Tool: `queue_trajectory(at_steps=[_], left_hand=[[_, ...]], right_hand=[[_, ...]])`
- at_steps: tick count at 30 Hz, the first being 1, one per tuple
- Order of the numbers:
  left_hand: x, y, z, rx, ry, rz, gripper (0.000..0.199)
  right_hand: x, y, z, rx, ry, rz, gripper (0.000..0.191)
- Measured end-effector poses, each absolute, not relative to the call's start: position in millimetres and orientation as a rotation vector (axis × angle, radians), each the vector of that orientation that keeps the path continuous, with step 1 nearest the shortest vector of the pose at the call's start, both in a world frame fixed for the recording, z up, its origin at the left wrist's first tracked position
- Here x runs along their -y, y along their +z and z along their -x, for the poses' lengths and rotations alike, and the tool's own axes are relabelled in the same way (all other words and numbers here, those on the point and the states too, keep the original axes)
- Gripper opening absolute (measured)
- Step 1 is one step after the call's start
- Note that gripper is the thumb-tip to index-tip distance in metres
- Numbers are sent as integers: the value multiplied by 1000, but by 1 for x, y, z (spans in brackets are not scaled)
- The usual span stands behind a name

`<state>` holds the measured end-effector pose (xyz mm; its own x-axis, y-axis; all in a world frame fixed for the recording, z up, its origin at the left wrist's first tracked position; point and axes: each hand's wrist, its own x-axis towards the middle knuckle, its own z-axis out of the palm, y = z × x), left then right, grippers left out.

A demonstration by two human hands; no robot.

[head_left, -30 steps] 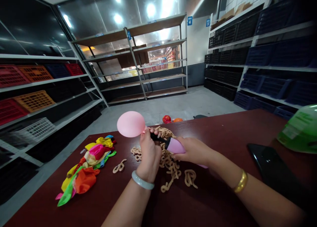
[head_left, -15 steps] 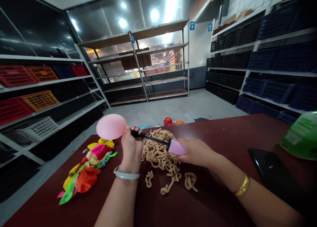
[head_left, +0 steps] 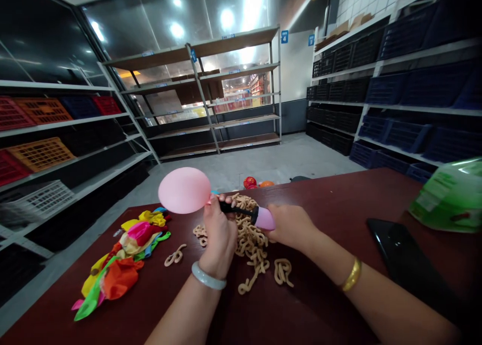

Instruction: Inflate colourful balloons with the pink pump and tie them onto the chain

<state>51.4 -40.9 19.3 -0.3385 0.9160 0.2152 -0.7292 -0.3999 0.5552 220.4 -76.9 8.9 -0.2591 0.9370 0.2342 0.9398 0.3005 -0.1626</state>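
Bulging out past the thumb of the L hand (head_left: 221, 229), pink balloon (head_left: 184, 190) is at the black end of the pump (head_left: 265, 218), up in the air over the table's (head_left: 320, 305) far edge. L hand is clamped round that black end, nr the balloon's neck; R hand (head_left: 291, 227) is clamped on the lilac end, fingers mostly hidden. Pump is held btwn the two, above a heap of beige twists (head_left: 250, 242), w/ loose bits lying L of the L hand & nearer the viewer, below the R hand. Pale bangle (head_left: 208, 277) on L wrist, gold bangle (head_left: 353, 275) on R. Further L, limp balloons (head_left: 124, 277) in a multicol. pile. Far R: blk phone (head_left: 397, 247) flat, green pack (head_left: 448, 199) just beyond. Past the far edge, red ball (head_left: 249, 183) & orange one (head_left: 267, 184). Bkgd: shelves (head_left: 248, 118), w/ crates (head_left: 43, 154) at both sides.
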Motion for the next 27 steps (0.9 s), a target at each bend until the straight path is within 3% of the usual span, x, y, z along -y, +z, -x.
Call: queue_trajectory(at_steps=[8,13,19,27], left_hand=[[52,19,-75,-471,1841,-629,25],[35,30,-35,-499,1917,-659,19],[20,43,12,-531,2040,-624,26],[34,23,-45,-463,1986,-613,20]], right_hand=[[82,13,-210,2257,30,1734,35],[78,16,-212,2305,49,1772,44],[67,15,-232,2330,-33,1805,41],[69,27,-240,2319,-95,1848,41]])
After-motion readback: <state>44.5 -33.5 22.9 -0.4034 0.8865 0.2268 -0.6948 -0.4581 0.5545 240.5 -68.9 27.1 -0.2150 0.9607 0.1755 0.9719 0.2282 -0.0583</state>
